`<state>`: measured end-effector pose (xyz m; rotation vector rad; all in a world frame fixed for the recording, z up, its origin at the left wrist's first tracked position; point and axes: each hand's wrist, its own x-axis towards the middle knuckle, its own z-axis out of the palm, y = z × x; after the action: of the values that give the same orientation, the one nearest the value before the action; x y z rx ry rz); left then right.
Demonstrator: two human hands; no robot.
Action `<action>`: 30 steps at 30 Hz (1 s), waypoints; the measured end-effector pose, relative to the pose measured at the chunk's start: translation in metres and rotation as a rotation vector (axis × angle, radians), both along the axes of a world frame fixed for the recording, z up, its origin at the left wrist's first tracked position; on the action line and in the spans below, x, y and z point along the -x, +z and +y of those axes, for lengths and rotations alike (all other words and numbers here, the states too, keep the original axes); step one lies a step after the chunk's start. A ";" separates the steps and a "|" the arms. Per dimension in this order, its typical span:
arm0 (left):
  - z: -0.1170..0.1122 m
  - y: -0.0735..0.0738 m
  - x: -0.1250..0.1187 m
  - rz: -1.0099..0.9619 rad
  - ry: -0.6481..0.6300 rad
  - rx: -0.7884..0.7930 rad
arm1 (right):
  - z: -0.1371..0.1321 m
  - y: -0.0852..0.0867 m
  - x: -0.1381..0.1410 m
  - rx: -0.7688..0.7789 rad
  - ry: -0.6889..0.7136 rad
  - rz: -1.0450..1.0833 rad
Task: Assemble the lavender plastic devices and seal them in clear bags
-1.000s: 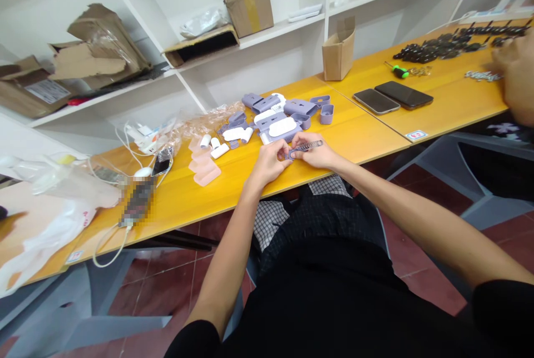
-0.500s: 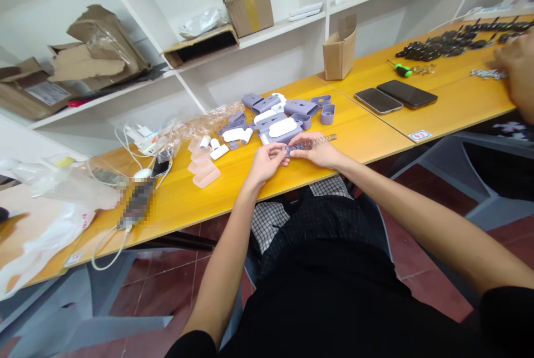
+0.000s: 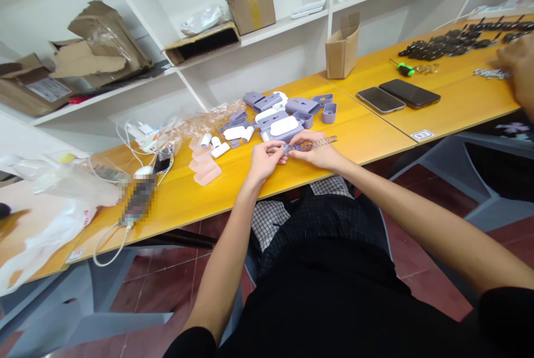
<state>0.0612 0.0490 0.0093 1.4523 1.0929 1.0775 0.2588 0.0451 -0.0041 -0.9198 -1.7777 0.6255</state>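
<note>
My left hand pinches a small purple plastic part by its left end, just above the table's front edge. From the right, my right hand has its fingers closed round a long metal coil spring, whose free end sticks out past the knuckles. The spring's other end meets the purple part between both hands; fingers partly cover the joint. Right behind my hands lie purple housings and a white oval cover.
Left of my hands are white caps, pink trays and crumpled plastic wrap. Two phones, a green screwdriver and black parts lie to the right. Another person's hand is at the far right. A carton stands behind.
The view has shifted slightly. Both hands keep nearly the same place and hold on the purple part and spring; only small finger movement shows.
</note>
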 end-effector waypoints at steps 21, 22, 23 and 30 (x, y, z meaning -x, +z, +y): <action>-0.002 -0.001 -0.014 0.032 -0.057 -0.143 | 0.001 -0.001 -0.004 0.329 0.162 0.288; -0.002 -0.001 -0.014 0.022 -0.054 -0.129 | 0.001 0.000 -0.005 0.376 0.204 0.320; -0.002 -0.002 -0.014 0.013 -0.053 -0.111 | 0.001 0.000 -0.006 0.410 0.234 0.341; -0.002 -0.004 -0.011 0.040 -0.057 0.001 | 0.004 -0.002 -0.009 0.490 0.273 0.366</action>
<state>0.0722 0.0466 0.0052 1.5016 1.0740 1.0117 0.2683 0.0488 -0.0059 -0.8163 -1.4491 1.3579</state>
